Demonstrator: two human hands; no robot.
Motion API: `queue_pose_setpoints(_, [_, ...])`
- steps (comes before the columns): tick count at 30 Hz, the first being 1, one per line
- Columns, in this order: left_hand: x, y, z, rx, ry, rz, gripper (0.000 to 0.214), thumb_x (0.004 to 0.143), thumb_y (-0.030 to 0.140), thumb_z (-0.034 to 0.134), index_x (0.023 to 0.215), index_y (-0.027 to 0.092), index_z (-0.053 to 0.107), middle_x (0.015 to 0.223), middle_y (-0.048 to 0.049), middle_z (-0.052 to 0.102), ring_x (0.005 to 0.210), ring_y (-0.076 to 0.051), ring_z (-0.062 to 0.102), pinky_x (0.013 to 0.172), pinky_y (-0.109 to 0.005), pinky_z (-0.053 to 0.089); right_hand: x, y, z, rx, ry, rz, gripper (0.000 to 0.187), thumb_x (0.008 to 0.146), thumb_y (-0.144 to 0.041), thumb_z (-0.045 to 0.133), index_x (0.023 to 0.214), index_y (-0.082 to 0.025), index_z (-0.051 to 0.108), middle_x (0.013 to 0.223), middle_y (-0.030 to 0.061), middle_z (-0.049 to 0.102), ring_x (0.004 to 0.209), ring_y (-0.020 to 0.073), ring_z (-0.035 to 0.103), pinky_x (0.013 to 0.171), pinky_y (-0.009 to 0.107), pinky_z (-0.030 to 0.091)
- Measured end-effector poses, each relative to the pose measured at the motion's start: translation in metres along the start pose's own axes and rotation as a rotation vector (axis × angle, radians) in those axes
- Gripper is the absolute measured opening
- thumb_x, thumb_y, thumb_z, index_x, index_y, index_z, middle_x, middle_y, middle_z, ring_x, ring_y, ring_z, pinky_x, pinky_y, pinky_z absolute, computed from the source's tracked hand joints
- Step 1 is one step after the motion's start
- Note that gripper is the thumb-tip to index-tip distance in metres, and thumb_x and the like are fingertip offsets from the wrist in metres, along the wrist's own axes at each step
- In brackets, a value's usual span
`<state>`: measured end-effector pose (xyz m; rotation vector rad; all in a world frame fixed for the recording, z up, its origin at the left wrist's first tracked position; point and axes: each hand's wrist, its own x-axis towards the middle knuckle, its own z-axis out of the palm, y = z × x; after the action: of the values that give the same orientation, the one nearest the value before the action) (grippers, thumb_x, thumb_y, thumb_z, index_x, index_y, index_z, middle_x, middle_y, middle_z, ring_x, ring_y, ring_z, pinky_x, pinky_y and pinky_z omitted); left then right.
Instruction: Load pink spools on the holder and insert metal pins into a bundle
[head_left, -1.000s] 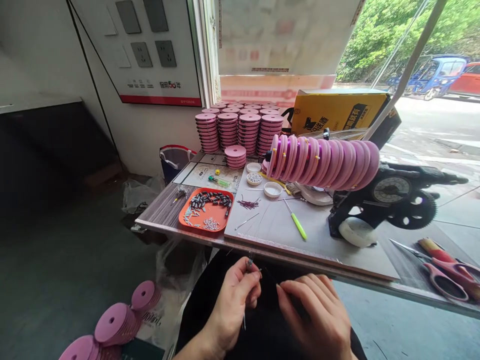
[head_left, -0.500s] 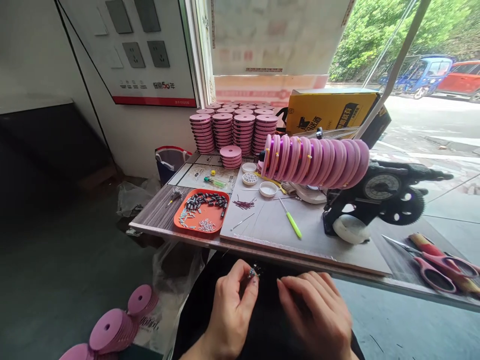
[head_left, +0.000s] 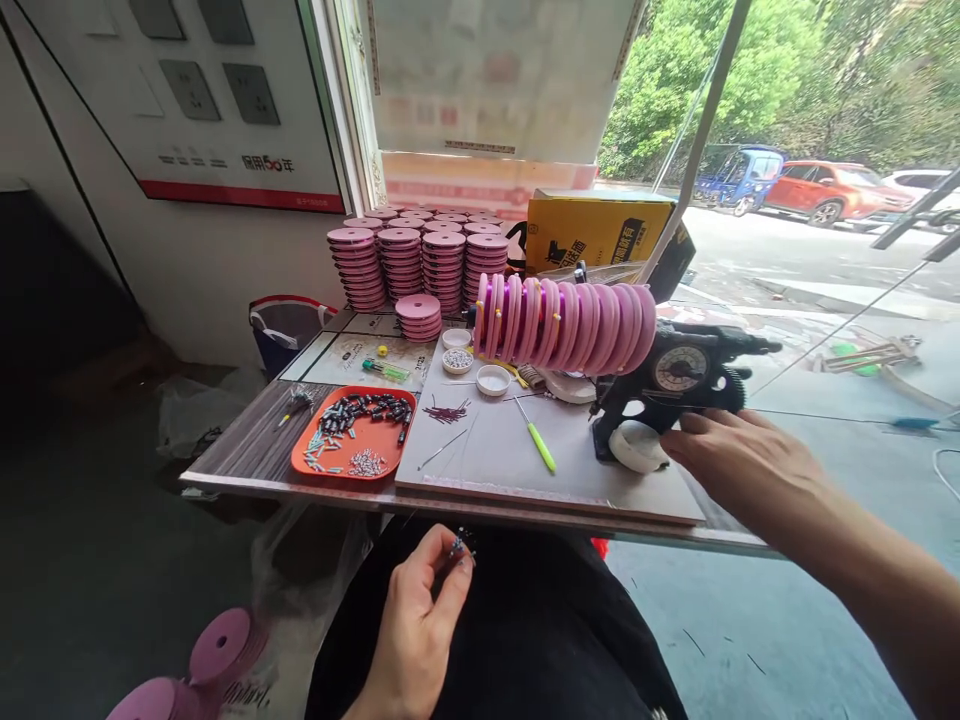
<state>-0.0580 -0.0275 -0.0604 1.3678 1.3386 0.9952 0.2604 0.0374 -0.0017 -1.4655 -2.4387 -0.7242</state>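
Observation:
Over my dark-clothed lap, my left hand (head_left: 424, 610) pinches a small cluster of tiny silvery, bead-like pieces (head_left: 459, 545) between thumb and fingertips; their exact kind is too small to tell. My right hand (head_left: 720, 450) reaches across the table's right side, beside the gear of a black hand-cranked winding machine (head_left: 682, 368) and a white roll (head_left: 637, 446) at its foot. Its fingers are partly hidden, so I cannot see whether it grips anything. A row of pink spools (head_left: 566, 325) sits on the machine's shaft. The pink-handled scissors are hidden from view.
An orange tray (head_left: 301, 455) holds black and silvery small parts. A green-handled hook tool (head_left: 541, 448), dark pins (head_left: 446, 411) and white dishes (head_left: 493, 380) lie on the board (head_left: 480, 485). Stacked pink spools (head_left: 401, 265) and a yellow box (head_left: 592, 230) stand behind.
My right hand has left my lap and stretched forward to the right, beside the winding machine. My left hand keeps its pinch. The view has turned right, and the scissors no longer show.

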Motion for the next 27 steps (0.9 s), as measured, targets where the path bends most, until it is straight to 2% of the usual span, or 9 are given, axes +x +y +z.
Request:
queue_pose_setpoints(2, [0.000, -0.001, -0.001, 0.009, -0.004, 0.006, 0.023, 0.084, 0.035, 0.048, 0.068, 0.020, 0.046, 0.062, 0.0034, 0.041, 0.060, -0.013, 0.036, 0.056, -0.022, 0.034, 0.001, -0.008, -0.007, -0.016, -0.046, 0.039, 0.037, 0.089, -0.022, 0.033, 0.061, -0.021, 0.056, 0.060, -0.0007, 0.054, 0.056, 0.0103, 0.048, 0.055, 0.027, 0.028])
queue_pose_setpoints(5, [0.001, -0.002, 0.000, 0.003, -0.013, 0.001, 0.024, 0.084, 0.037, 0.048, 0.067, 0.020, 0.045, 0.062, 0.0036, 0.041, 0.060, -0.013, 0.036, 0.056, -0.022, 0.034, 0.005, -0.020, -0.020, -0.096, -0.192, 0.216, 0.016, 0.075, -0.008, 0.052, 0.068, -0.022, 0.056, 0.058, -0.0017, 0.053, 0.052, 0.0121, 0.048, 0.049, 0.025, 0.025])
queue_pose_setpoints(7, [0.000, -0.003, 0.000, -0.005, -0.015, -0.007, 0.025, 0.085, 0.038, 0.047, 0.068, 0.020, 0.045, 0.062, 0.0037, 0.041, 0.060, -0.013, 0.035, 0.056, -0.022, 0.034, 0.006, -0.023, -0.026, -0.080, -0.295, 0.296, 0.017, 0.069, -0.006, 0.056, 0.070, -0.022, 0.055, 0.054, -0.0027, 0.052, 0.046, 0.0119, 0.045, 0.045, 0.023, 0.022])
queue_pose_setpoints(9, [0.001, -0.002, 0.001, -0.012, -0.013, -0.004, 0.025, 0.085, 0.038, 0.046, 0.068, 0.020, 0.045, 0.062, 0.0038, 0.041, 0.060, -0.013, 0.035, 0.056, -0.022, 0.034, 0.005, -0.023, -0.028, 0.026, -0.313, 0.317, 0.013, 0.072, -0.012, 0.057, 0.067, -0.023, 0.053, 0.049, -0.0037, 0.050, 0.041, 0.0108, 0.043, 0.041, 0.022, 0.021])
queue_pose_setpoints(13, [0.002, 0.000, 0.003, -0.032, -0.013, 0.002, 0.025, 0.083, 0.038, 0.048, 0.068, 0.019, 0.046, 0.062, 0.0038, 0.041, 0.060, -0.013, 0.036, 0.056, -0.022, 0.035, -0.002, -0.040, -0.032, 0.407, -0.035, 0.302, 0.015, 0.085, -0.029, 0.050, 0.072, -0.023, 0.054, 0.058, -0.0024, 0.057, 0.047, 0.0108, 0.052, 0.045, 0.021, 0.036])
queue_pose_setpoints(15, [0.002, 0.001, 0.004, -0.053, -0.008, -0.009, 0.024, 0.082, 0.038, 0.049, 0.068, 0.019, 0.047, 0.063, 0.0036, 0.042, 0.060, -0.013, 0.036, 0.057, -0.022, 0.035, -0.004, -0.067, -0.032, 0.617, 0.117, 0.293, 0.012, 0.087, -0.029, 0.050, 0.078, -0.022, 0.056, 0.067, -0.0015, 0.060, 0.056, 0.0101, 0.056, 0.051, 0.019, 0.042])
queue_pose_setpoints(17, [0.002, 0.002, 0.004, -0.082, 0.001, -0.021, 0.023, 0.081, 0.037, 0.050, 0.067, 0.019, 0.047, 0.063, 0.0036, 0.042, 0.060, -0.013, 0.036, 0.056, -0.022, 0.035, -0.003, -0.102, -0.029, 0.766, 0.239, 0.321, 0.009, 0.086, -0.022, 0.051, 0.079, -0.021, 0.056, 0.066, -0.0023, 0.058, 0.053, 0.0081, 0.054, 0.048, 0.017, 0.042])
queue_pose_setpoints(22, [-0.001, 0.003, 0.004, -0.136, 0.022, -0.044, 0.021, 0.080, 0.035, 0.052, 0.067, 0.019, 0.046, 0.063, 0.0039, 0.042, 0.060, -0.012, 0.036, 0.057, -0.021, 0.035, 0.001, -0.175, -0.010, 0.771, 0.468, 0.237, 0.009, 0.082, -0.011, 0.053, 0.076, -0.018, 0.057, 0.059, -0.0019, 0.055, 0.050, 0.0085, 0.051, 0.049, 0.021, 0.041])
queue_pose_setpoints(27, [-0.003, 0.003, 0.005, -0.139, 0.034, -0.040, 0.020, 0.080, 0.033, 0.052, 0.068, 0.018, 0.046, 0.064, 0.0039, 0.042, 0.061, -0.012, 0.037, 0.058, -0.022, 0.035, 0.001, -0.190, 0.001, 0.751, 0.544, 0.181, 0.009, 0.080, -0.007, 0.056, 0.076, -0.016, 0.055, 0.056, -0.0021, 0.054, 0.048, 0.0082, 0.049, 0.050, 0.023, 0.038])
